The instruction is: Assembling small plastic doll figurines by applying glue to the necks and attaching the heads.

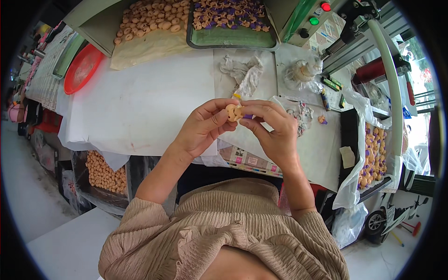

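Above the near edge of the worktable, my two hands meet around a small doll. My left hand (201,125) pinches its round, peach-coloured doll head (231,113), which has dark eye spots. My right hand (276,128) grips the small doll body (248,116), of which a purple patch shows between the fingers. Head and body touch; whether they are joined I cannot tell. Part of the doll is hidden by my fingers. On the table to the right of my right hand lies a single small peach-and-purple doll piece (322,120).
Loose doll heads (154,17) lie at the back left beside a dark-rimmed tray (233,47) of purple-and-peach bodies. A box (347,163) of assembled-looking dolls stands right. More heads (106,172) fill a bin lower left. Crumpled cloth (247,74), a red basin (83,70) and a machine post (392,88) surround the table.
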Available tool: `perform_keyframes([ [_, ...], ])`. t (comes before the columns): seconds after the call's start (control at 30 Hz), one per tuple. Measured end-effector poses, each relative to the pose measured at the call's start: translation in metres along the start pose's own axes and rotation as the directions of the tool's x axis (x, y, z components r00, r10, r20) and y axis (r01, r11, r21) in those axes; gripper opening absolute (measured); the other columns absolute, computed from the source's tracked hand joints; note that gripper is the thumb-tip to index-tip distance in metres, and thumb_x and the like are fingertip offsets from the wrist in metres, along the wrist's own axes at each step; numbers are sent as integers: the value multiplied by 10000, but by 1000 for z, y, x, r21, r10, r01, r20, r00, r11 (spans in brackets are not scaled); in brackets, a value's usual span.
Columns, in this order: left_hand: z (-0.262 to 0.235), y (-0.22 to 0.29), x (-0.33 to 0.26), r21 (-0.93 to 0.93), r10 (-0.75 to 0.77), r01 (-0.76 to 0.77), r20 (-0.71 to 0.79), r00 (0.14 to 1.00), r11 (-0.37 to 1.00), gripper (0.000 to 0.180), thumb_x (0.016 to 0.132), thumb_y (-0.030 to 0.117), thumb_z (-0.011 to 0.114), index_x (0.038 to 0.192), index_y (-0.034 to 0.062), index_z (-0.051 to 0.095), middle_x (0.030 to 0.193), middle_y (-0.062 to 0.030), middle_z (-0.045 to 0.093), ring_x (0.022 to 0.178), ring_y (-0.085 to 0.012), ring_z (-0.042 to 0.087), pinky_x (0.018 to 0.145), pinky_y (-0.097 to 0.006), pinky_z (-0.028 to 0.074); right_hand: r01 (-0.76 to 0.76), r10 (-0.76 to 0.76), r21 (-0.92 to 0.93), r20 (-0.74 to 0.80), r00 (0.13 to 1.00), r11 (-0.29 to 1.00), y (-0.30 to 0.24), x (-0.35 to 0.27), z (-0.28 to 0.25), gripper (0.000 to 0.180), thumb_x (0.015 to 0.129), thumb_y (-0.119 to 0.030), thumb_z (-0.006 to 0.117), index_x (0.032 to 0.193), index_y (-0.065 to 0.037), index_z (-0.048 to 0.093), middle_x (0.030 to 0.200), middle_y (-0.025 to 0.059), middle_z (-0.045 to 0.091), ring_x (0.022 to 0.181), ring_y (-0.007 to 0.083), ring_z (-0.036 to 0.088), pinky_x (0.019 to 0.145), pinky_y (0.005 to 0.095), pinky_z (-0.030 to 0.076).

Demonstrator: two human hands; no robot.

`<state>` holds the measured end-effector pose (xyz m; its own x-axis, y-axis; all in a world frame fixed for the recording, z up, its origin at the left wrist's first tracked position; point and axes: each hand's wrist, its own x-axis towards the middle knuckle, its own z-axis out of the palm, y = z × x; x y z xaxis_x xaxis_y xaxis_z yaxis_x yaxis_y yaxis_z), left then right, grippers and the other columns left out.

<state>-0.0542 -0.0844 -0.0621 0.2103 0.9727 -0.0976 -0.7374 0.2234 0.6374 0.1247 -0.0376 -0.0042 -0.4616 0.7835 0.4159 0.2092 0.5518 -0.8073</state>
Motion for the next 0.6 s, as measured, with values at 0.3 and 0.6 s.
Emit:
perform_keyframes([
  [0.3,7,-8,3,82,-49,48,15,999,995,324,916,165,629,1201,15,590,1019,-60,644,857,-123,609,775,-251,517,4,-2,-25,82,997,1000,8,-11,-21,242,685,34,765,903,-56,713,924,71,683,794,178,671,681,285,549],
  [0.6,11,-9,7,222,-33,38,-24,999,974,321,835,134,722,1112,-5,639,942,-70,659,775,-129,619,717,-249,529,29,-32,24,163,986,999,23,-9,-32,244,637,53,783,841,-68,724,875,63,687,759,165,667,642,270,548],
])
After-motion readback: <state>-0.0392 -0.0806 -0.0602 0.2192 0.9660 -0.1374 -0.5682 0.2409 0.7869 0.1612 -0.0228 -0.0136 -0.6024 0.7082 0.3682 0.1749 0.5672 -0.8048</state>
